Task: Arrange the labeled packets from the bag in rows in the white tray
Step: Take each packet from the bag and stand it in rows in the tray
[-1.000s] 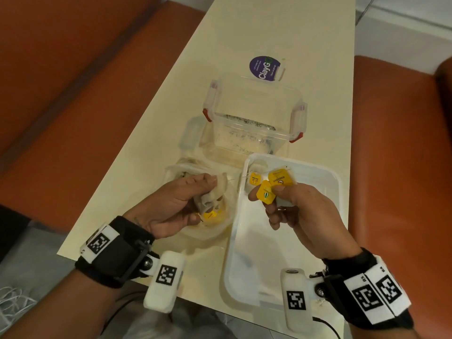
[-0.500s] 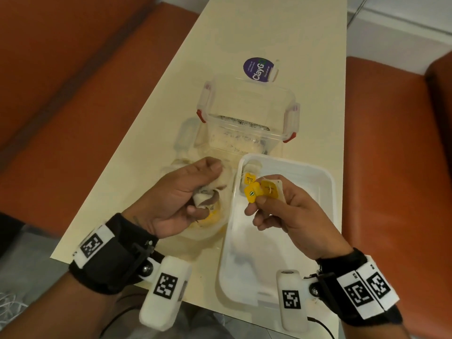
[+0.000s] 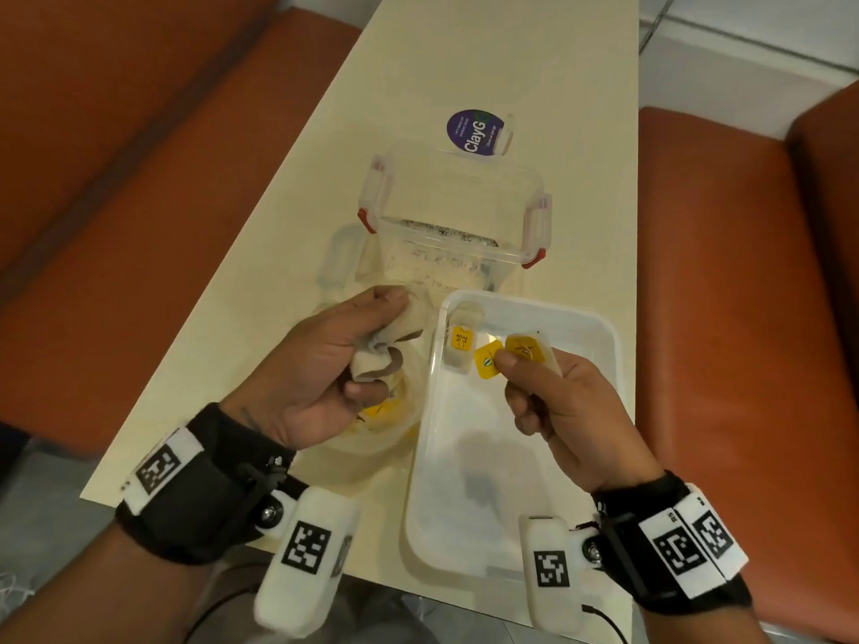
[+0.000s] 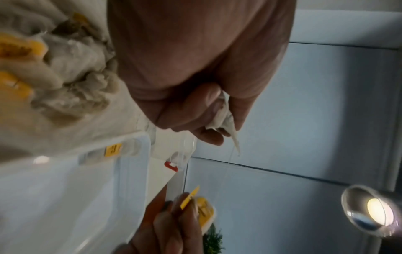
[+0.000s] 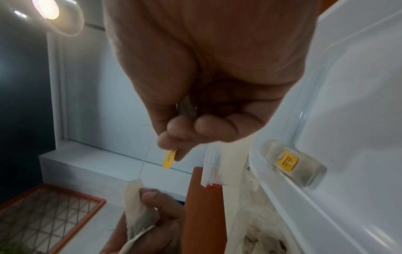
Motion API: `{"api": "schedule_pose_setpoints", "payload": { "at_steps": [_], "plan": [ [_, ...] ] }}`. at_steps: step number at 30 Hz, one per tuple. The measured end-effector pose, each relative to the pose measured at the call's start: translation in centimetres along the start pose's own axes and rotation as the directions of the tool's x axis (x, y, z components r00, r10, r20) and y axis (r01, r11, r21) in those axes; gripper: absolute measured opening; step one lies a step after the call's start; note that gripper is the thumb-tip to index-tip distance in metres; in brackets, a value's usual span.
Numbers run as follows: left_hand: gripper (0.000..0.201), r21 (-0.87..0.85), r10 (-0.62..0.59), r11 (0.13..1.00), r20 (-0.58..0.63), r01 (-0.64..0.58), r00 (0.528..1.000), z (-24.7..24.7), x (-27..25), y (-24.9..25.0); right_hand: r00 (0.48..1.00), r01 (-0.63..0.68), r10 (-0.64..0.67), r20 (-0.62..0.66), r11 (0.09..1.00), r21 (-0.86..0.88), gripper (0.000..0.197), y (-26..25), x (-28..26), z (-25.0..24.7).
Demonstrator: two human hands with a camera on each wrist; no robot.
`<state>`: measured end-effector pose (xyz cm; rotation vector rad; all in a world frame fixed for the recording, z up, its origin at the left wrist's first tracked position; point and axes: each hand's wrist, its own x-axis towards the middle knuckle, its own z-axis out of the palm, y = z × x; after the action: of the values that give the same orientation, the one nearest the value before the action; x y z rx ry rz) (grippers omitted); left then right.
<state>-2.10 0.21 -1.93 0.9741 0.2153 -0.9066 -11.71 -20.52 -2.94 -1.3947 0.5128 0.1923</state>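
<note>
left hand (image 3: pixel 325 364): fingers curled round a soft tea packet (image 3: pixel 381 346), held above the open bag (image 3: pixel 386 420), just left of the tray
right hand (image 3: pixel 558 402): thumb and fingers pinch a second packet (image 3: pixel 539 350) with its yellow label, plus a loose yellow tag (image 3: pixel 488 360), over the far end of the white tray (image 3: pixel 599 327)
string: in the right wrist view a thin thread (image 5: pixel 143 161) runs from the left-hand packet (image 5: pixel 137 206) up toward the right fingers; the tag (image 5: pixel 169 159) is nipped there
placed packet (image 3: pixel 460 346): one lies flat in the tray's far left corner, label up, long axis roughly running away from the person
bag contents: more yellow labels show through the plastic; count cannot tell
handling, judged: packets very light, limp paper, easily torn; thread thin and likely to snag or tangle; tags small stiff card
where to hold, judged: pinch packet body at its edge or the tag; avoid pulling hard on the thread
orientation of held packets: left one crumpled in the fist, axis cannot tell; right one tilted, label face up toward the head camera
clear box (image 3: pixel 455 216): stands beyond the tray, lid clips open, unrelated
progress, judged: early, one packet set, first row barely begun
</note>
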Motion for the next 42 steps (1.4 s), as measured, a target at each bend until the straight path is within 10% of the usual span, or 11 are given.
{"api": "schedule_pose_setpoints", "payload": {
  "at_steps": [7, 11, 16, 23, 29, 34, 38, 42],
  "plan": [
    [0.014, -0.118, -0.041, 0.992, -0.037, 0.037, 0.998, 0.5, 0.2, 0.8, 0.999, -0.033, 0.034, -0.029, 0.999, 0.034, 0.037, 0.3, 0.2, -0.1],
    [0.013, 0.27, 0.121, 0.959, -0.128, -0.083, 0.984, -0.3, -0.4, 2.4, 0.999, 0.013, -0.02, -0.045, 0.989, -0.15, 0.026, 0.3, 0.3, -1.3],
    [0.008, 0.737, 0.296, 0.662, -0.095, -0.133, 0.95, -0.9, -0.6, 3.0, 0.997, 0.061, -0.072, -0.042, 0.976, -0.21, 0.031, 0.4, 0.2, -1.9],
    [0.016, 0.249, -0.001, 0.968, -0.034, 0.009, 0.999, -1.2, -1.0, 2.3, 0.995, 0.074, -0.084, -0.061, 0.986, -0.151, 0.028, 0.1, 0.4, -1.8],
    [0.014, 0.208, -0.106, 0.977, 0.281, 0.048, 0.954, -0.1, -2.2, -0.1, 0.986, 0.125, -0.147, -0.073, 0.96, -0.249, 0.025, 0.0, 0.6, -1.7],
    [0.026, 0.03, 0.077, 0.997, 0.02, -0.077, 0.997, 0.1, -1.1, 1.6, 0.99, 0.116, -0.062, 0.128, 0.87, -0.479, 0.009, -1.4, -0.3, -3.6],
    [0.036, 0.224, 0.067, 0.973, -0.035, -0.058, 0.997, 0.1, -0.2, 1.6, 0.971, -0.006, 0.058, 0.231, 0.975, -0.22, 0.024, -2.1, -1.0, -3.0],
    [0.029, 0.393, 0.025, 0.919, -0.031, -0.011, 0.999, 1.4, -0.1, -0.6, 0.97, 0.051, 0.041, 0.241, 0.931, -0.361, 0.043, -1.6, -0.8, -2.0]
  ]
}}
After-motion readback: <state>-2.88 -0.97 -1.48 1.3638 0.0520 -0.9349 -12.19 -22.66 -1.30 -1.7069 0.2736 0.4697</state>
